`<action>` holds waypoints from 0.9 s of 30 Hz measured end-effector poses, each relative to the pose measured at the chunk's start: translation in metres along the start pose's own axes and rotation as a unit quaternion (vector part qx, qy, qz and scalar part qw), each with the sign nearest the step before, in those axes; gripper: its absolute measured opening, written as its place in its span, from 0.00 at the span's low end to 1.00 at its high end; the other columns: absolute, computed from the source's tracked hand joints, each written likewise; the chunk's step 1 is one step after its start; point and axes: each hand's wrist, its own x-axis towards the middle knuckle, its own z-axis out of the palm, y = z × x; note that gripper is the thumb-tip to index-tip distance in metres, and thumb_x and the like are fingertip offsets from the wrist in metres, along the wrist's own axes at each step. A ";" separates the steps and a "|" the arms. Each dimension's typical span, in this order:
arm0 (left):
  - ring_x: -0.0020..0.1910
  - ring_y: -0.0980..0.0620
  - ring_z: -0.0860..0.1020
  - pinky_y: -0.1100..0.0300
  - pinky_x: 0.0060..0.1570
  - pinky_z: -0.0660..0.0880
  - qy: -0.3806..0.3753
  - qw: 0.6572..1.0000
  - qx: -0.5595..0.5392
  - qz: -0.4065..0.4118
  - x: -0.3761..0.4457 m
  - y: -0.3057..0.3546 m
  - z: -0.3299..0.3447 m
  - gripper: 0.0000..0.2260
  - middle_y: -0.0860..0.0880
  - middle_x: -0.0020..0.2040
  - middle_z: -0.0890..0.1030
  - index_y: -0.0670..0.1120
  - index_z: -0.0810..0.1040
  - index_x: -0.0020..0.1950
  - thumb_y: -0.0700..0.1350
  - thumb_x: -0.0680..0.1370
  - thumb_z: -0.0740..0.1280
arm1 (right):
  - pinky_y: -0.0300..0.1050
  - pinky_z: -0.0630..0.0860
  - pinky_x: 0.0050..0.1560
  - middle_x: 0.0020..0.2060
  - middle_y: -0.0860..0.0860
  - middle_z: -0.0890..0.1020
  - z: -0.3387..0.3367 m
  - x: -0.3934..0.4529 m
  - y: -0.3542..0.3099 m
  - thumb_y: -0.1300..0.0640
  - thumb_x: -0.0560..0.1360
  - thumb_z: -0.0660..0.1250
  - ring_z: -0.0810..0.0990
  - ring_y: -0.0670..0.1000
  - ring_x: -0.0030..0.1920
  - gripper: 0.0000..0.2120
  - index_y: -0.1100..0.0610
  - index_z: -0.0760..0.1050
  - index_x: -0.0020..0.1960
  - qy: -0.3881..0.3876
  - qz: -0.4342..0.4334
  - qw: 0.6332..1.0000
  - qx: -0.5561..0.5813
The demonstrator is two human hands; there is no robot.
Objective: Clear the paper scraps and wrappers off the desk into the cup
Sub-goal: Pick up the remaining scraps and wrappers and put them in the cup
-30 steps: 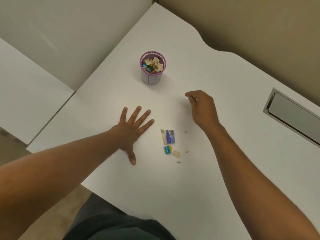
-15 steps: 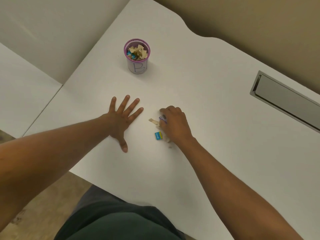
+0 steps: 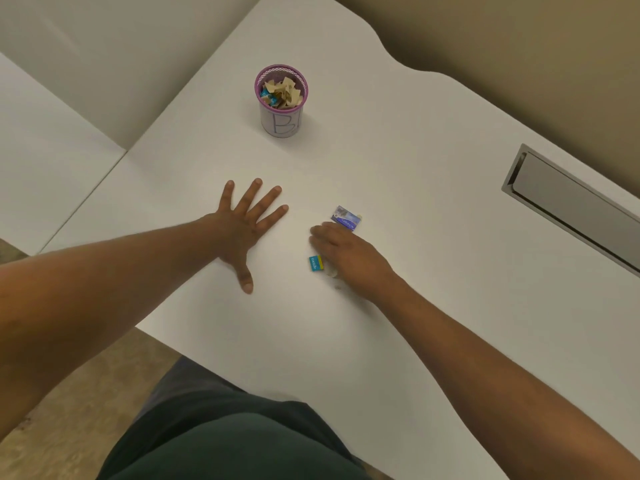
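A purple-rimmed mesh cup (image 3: pixel 281 124) marked with a blue letter stands at the back of the white desk (image 3: pixel 398 168), filled with beige paper scraps and a teal wrapper. My left hand (image 3: pixel 244 230) lies flat on the desk, fingers spread, holding nothing. My right hand (image 3: pixel 341 251) rests palm down to its right, fingers curled onto the desk. A purple wrapper (image 3: pixel 346 218) lies just beyond its fingertips. A teal and yellow wrapper (image 3: pixel 316 263) lies beside the hand's left edge. A beige scrap (image 3: pixel 331 272) peeks from under the hand. What the fingers hold is hidden.
A grey metal cable slot (image 3: pixel 568 202) is set into the desk at the right. A second white desk (image 3: pixel 45 150) adjoins on the left. The near desk edge runs diagonally above my lap (image 3: pixel 225 434).
My right hand came from the open desk right of the scraps down onto them, covering most. The purple wrapper now lies tilted beyond the fingertips. My left hand stayed flat.
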 end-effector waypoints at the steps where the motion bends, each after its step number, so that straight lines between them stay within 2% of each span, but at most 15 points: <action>1: 0.77 0.33 0.21 0.21 0.73 0.35 0.002 1.000 -0.003 0.001 0.000 0.000 0.000 0.80 0.44 0.75 0.15 0.54 0.13 0.70 0.85 0.48 0.69 | 0.44 0.70 0.67 0.77 0.49 0.66 0.000 -0.009 0.003 0.62 0.83 0.59 0.62 0.50 0.77 0.21 0.56 0.67 0.76 0.016 0.007 1.000 -0.006; 4: 0.76 0.33 0.19 0.21 0.72 0.32 0.002 1.000 -0.011 0.004 0.001 -0.001 0.002 0.80 0.46 0.71 0.12 0.54 0.10 0.68 0.86 0.47 0.69 | 0.41 0.68 0.68 0.74 0.50 0.71 0.009 -0.038 0.007 0.60 0.84 0.59 0.67 0.52 0.75 0.19 0.58 0.70 0.74 0.046 0.033 0.998 -0.008; 7: 0.75 0.33 0.19 0.21 0.71 0.31 -0.004 1.000 -0.008 0.002 0.002 -0.001 0.002 0.80 0.46 0.70 0.10 0.54 0.09 0.67 0.86 0.46 0.68 | 0.48 0.71 0.71 0.70 0.55 0.76 0.024 -0.059 0.003 0.66 0.81 0.62 0.73 0.58 0.70 0.19 0.61 0.74 0.71 0.086 0.049 0.995 0.019; 9: 0.75 0.33 0.18 0.22 0.71 0.31 -0.007 1.000 -0.005 0.000 0.002 -0.001 0.001 0.80 0.46 0.70 0.11 0.54 0.09 0.67 0.86 0.46 0.68 | 0.53 0.72 0.69 0.69 0.57 0.76 0.027 -0.058 0.007 0.70 0.78 0.63 0.74 0.60 0.68 0.21 0.62 0.74 0.71 0.139 0.109 0.984 0.027; 11: 0.75 0.33 0.18 0.22 0.71 0.31 -0.009 1.000 -0.004 -0.002 0.001 -0.001 0.000 0.80 0.45 0.71 0.11 0.54 0.10 0.67 0.87 0.46 0.67 | 0.53 0.73 0.65 0.69 0.55 0.76 0.021 -0.046 0.014 0.71 0.73 0.62 0.73 0.60 0.67 0.26 0.61 0.73 0.71 0.173 0.197 0.965 0.002; 13: 0.74 0.33 0.18 0.21 0.71 0.31 -0.010 1.000 -0.003 -0.001 0.000 -0.001 0.000 0.80 0.45 0.71 0.11 0.54 0.10 0.68 0.87 0.46 0.67 | 0.52 0.73 0.62 0.68 0.52 0.75 0.012 -0.030 0.017 0.70 0.70 0.60 0.72 0.59 0.65 0.29 0.57 0.73 0.70 0.167 0.230 0.959 -0.019; 17: 0.74 0.33 0.18 0.21 0.73 0.33 -0.008 1.000 -0.007 0.004 0.001 -0.001 0.001 0.80 0.46 0.70 0.10 0.54 0.10 0.68 0.87 0.45 0.66 | 0.51 0.68 0.65 0.70 0.50 0.74 0.013 -0.010 0.006 0.68 0.70 0.59 0.70 0.59 0.68 0.31 0.56 0.71 0.72 0.143 0.188 0.971 -0.034; 22: 0.74 0.33 0.17 0.21 0.72 0.31 -0.007 1.000 -0.004 0.006 0.003 -0.003 0.003 0.81 0.46 0.71 0.11 0.54 0.10 0.68 0.88 0.43 0.65 | 0.53 0.70 0.70 0.73 0.56 0.71 0.007 -0.010 0.019 0.72 0.70 0.59 0.69 0.60 0.71 0.34 0.60 0.67 0.76 0.178 0.245 0.952 0.042; 25: 0.75 0.33 0.18 0.21 0.72 0.32 -0.005 1.000 -0.006 0.006 0.003 -0.002 0.004 0.81 0.46 0.71 0.11 0.54 0.10 0.69 0.88 0.43 0.64 | 0.50 0.64 0.76 0.77 0.57 0.65 0.008 -0.014 0.034 0.72 0.73 0.59 0.62 0.58 0.77 0.33 0.61 0.63 0.78 0.112 0.210 0.970 0.050; 27: 0.75 0.33 0.18 0.21 0.73 0.33 -0.006 1.000 -0.003 0.004 0.004 -0.001 0.004 0.81 0.46 0.71 0.11 0.54 0.10 0.69 0.88 0.43 0.64 | 0.50 0.64 0.76 0.77 0.56 0.65 0.012 -0.018 0.035 0.69 0.77 0.59 0.62 0.56 0.77 0.30 0.59 0.64 0.78 0.096 0.197 0.973 0.065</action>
